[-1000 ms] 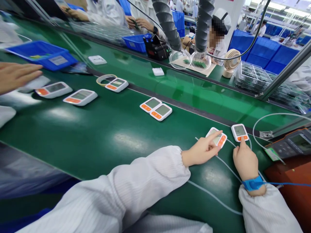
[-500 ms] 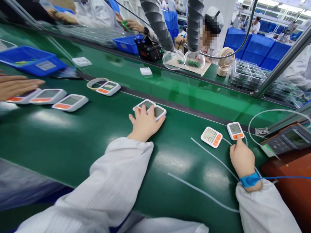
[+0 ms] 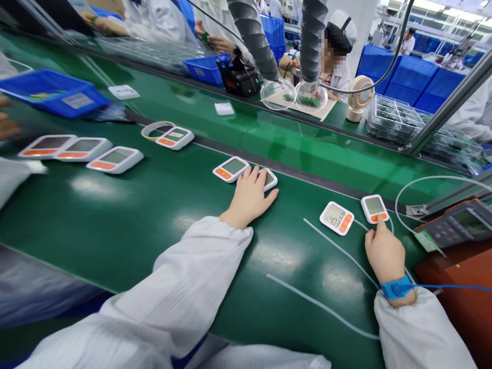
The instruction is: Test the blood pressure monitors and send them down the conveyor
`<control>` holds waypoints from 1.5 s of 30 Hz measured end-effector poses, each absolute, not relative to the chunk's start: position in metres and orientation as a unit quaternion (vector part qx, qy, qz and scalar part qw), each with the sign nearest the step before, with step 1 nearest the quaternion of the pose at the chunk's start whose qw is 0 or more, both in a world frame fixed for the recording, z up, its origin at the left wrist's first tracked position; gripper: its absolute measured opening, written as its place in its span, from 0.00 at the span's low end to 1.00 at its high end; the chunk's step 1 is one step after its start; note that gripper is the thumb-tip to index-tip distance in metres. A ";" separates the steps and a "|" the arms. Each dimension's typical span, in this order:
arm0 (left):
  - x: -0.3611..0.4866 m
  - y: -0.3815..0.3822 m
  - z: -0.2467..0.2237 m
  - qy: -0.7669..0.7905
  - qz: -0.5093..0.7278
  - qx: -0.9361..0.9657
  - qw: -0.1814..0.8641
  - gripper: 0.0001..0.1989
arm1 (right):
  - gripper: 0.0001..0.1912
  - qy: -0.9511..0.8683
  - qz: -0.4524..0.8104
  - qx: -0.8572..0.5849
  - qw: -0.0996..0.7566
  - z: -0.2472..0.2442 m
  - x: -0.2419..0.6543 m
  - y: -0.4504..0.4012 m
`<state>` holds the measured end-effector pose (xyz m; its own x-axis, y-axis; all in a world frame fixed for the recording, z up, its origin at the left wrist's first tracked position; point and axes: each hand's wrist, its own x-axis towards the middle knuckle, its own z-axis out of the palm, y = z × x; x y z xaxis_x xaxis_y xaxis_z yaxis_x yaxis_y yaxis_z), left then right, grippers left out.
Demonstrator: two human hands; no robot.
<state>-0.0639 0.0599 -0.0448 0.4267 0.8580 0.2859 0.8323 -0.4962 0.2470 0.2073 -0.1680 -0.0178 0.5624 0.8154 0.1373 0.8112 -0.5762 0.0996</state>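
Bench (image 3: 161,230) was green, with a bunch of white-and-orange meters on it. Left hand (image 3: 249,199) sat roughly mid-view, fingers spread wide over one meter (image 3: 272,179) at its 1 o'clock, hiding most of it. A second meter (image 3: 231,169) lay flat at that hand's 11 o'clock, right by the fingertips.

Right hand (image 3: 385,251), blue strap (image 3: 397,287) on the wrist, was between 3 and 4 o'clock from the left. Its index finger was out with the tip on the orange buttons of a third meter (image 3: 374,208) at its 12; the others were tucked under, so I couldn't tell if they held anything. Off at its 10 o'clock lay a meter (image 3: 337,218) reading 0 and 403.

Clear tubes ran along its 9 (image 3: 338,248) and 8 (image 3: 323,306), and a grey tester (image 3: 457,225) sat between its 2 and 3.

Back at the left hand's 10 o'clock: another meter (image 3: 176,137) touching a pale ring (image 3: 144,132), plus a blue tray (image 3: 96,105) farther out. A co-worker's hand (image 3: 6,123) was a blur beside that tray.
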 end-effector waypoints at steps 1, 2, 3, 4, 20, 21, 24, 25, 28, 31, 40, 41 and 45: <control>-0.064 0.061 -0.047 0.495 0.193 0.846 0.037 0.32 | 0.24 0.456 0.083 0.886 0.017 -0.017 0.207 -0.168; -0.064 0.062 -0.049 0.491 0.198 0.847 0.040 0.33 | 0.24 0.455 0.082 0.887 0.020 -0.017 0.208 -0.167; -0.064 0.063 -0.051 0.489 0.204 0.847 0.046 0.33 | 0.23 0.455 0.081 0.886 0.022 -0.017 0.208 -0.167; -0.065 0.064 -0.052 0.488 0.210 0.846 0.053 0.33 | 0.23 0.458 0.081 0.885 0.021 -0.018 0.208 -0.167; -0.010 0.020 -0.044 0.393 0.451 0.586 0.547 0.35 | 0.10 0.698 -0.008 0.709 -0.098 -0.024 0.147 -0.186; -0.003 0.012 -0.041 0.381 0.459 0.544 0.591 0.34 | 0.09 0.706 -0.036 0.698 -0.115 -0.026 0.148 -0.186; 0.013 -0.018 -0.028 0.356 0.471 0.444 0.674 0.35 | 0.07 0.694 -0.071 0.696 -0.171 -0.022 0.162 -0.187; 0.016 -0.030 -0.023 0.342 0.476 0.422 0.691 0.36 | 0.09 0.678 -0.069 0.705 -0.197 -0.019 0.168 -0.188; 0.021 -0.061 -0.012 0.273 0.460 0.380 0.755 0.37 | 0.11 0.614 -0.075 0.733 -0.282 -0.007 0.183 -0.192; 0.020 -0.079 -0.010 0.194 0.374 0.351 0.836 0.37 | 0.13 0.588 -0.051 0.735 -0.335 0.003 0.190 -0.193; 0.016 -0.071 -0.028 0.113 0.218 0.285 0.927 0.32 | 0.16 0.612 0.077 0.730 -0.294 0.002 0.197 -0.194; 0.016 -0.070 -0.029 0.112 0.205 0.285 0.930 0.32 | 0.16 0.611 0.088 0.735 -0.280 0.000 0.199 -0.195; 0.017 -0.068 -0.031 0.127 0.168 0.319 0.924 0.30 | 0.16 0.593 0.152 0.762 -0.213 -0.002 0.203 -0.196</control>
<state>0.0168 -0.0676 -0.0311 0.9113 0.3916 -0.1276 -0.2296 0.7403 0.6318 0.2033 -0.1964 -0.0015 0.2511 0.8379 0.4846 0.9677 -0.2066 -0.1441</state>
